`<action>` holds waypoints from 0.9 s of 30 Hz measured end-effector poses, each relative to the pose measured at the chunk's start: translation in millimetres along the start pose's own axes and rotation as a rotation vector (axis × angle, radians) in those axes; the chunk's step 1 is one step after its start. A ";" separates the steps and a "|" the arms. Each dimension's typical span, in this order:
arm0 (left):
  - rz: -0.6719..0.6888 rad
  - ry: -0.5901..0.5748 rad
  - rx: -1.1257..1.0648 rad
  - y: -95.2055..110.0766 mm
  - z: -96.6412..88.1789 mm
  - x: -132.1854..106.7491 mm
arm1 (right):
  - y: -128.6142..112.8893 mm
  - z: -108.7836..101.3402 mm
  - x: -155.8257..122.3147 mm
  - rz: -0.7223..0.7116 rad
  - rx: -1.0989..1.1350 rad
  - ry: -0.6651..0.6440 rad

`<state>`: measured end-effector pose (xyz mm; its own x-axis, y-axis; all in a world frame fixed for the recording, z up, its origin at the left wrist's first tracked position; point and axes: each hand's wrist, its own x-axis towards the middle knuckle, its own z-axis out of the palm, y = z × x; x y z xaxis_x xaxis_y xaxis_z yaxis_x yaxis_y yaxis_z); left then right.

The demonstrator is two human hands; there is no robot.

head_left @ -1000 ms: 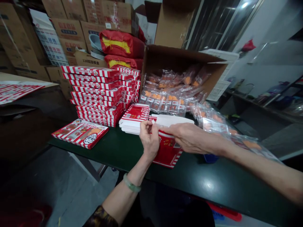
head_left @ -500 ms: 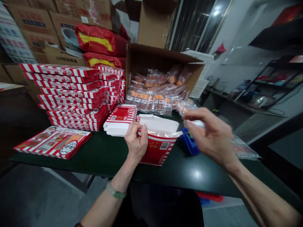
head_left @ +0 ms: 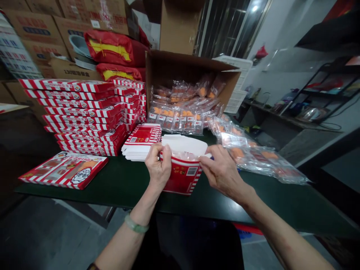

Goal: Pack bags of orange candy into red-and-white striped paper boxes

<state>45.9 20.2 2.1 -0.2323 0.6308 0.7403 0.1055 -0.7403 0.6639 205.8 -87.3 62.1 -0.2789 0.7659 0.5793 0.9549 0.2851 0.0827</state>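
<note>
A red-and-white striped cardboard box [head_left: 180, 176] stands on edge on the dark green table, its white top flap [head_left: 184, 144] raised and clear plastic showing in the opening. My left hand [head_left: 159, 165] pinches the box's upper left corner between thumb and fingers. At the opposite upper corner, my right hand [head_left: 221, 167] is closed on the small white side flap. Left of the box lies a pile of flat folded boxes [head_left: 142, 140]. Clear plastic packs with orange pieces [head_left: 253, 155] spread out beyond my right hand.
A finished-looking striped box [head_left: 66, 168] lies flat at the table's left, before tall stacks of similar boxes [head_left: 84, 112]. Behind stands an open carton [head_left: 194, 62] holding more plastic packs. Red bags [head_left: 112, 48] and brown cartons [head_left: 36, 26] fill the back left.
My right hand has moved left and down to the box's right corner and closed on its flap. My left hand keeps its hold on the left corner.
</note>
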 end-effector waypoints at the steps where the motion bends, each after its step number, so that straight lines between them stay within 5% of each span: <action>1: -0.001 -0.013 -0.025 0.3 -1.4 0.6 | 0.9 -3.6 1.2 -0.027 -0.050 -0.039; 5: -0.085 -0.079 -0.131 -0.7 -7.2 3.3 | 2.6 8.2 -2.3 0.011 0.137 0.018; 10: -0.388 -0.046 -0.468 -5.3 -5.6 5.5 | -8.2 63.3 -11.3 0.522 0.832 0.623; 13: -0.466 -0.022 -0.572 -5.5 -3.1 5.7 | -21.5 85.9 -11.0 0.761 1.056 0.834; 15: -0.415 -0.004 -0.495 -5.1 -2.1 4.5 | -31.1 92.8 -9.2 0.748 1.029 0.889; 19: -0.297 0.022 -0.311 -6.3 -0.6 0.4 | -41.5 96.9 -4.0 0.439 0.697 0.952; 22: -0.312 0.023 -0.345 -10.2 -0.2 0.0 | -36.7 95.5 0.8 0.375 0.546 0.958; 27: -0.454 -0.078 -0.577 -15.0 -3.4 8.8 | -23.7 84.9 7.0 0.497 0.863 0.792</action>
<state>39.0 36.1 -1.7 -0.0605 0.9031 0.4251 -0.5154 -0.3930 0.7615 172.7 -39.9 -4.6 0.5100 0.4301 0.7449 0.4791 0.5772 -0.6613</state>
